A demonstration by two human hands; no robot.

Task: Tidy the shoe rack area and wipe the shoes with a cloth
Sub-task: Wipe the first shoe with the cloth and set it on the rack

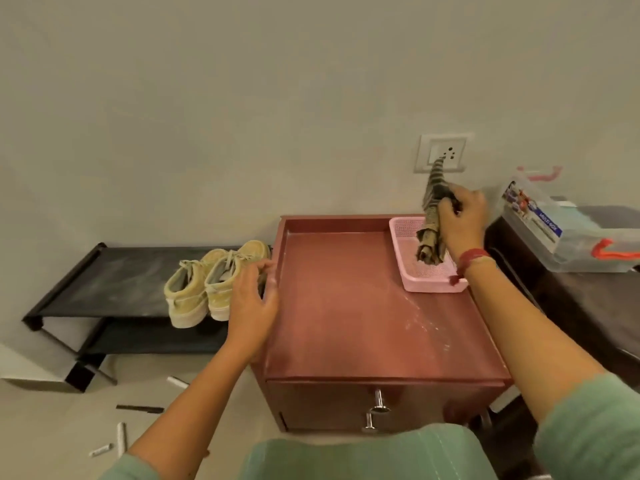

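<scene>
Fingers (449, 206) of the right hand (464, 216) curl round the rolled cloth (431, 216), upright over the pink basket (433, 284) on the red surface (346, 313). Leftward, the shoes (204, 285) sit on the rack (110, 282), toes toward the wall (242, 133), just beside the nearer left hand (252, 303), its fingers loosely spread.

A black shoe rack (114, 282) is standing on the floor (52, 427), carrying a pair of yellowish shoes (207, 285) at the right end of its top shelf. Just beside it, a red cabinet (346, 323) is bearing a pink basket (429, 284) in its far right corner. White sticks (121, 441) and a dark strip (139, 408) are lying on the floor.
</scene>
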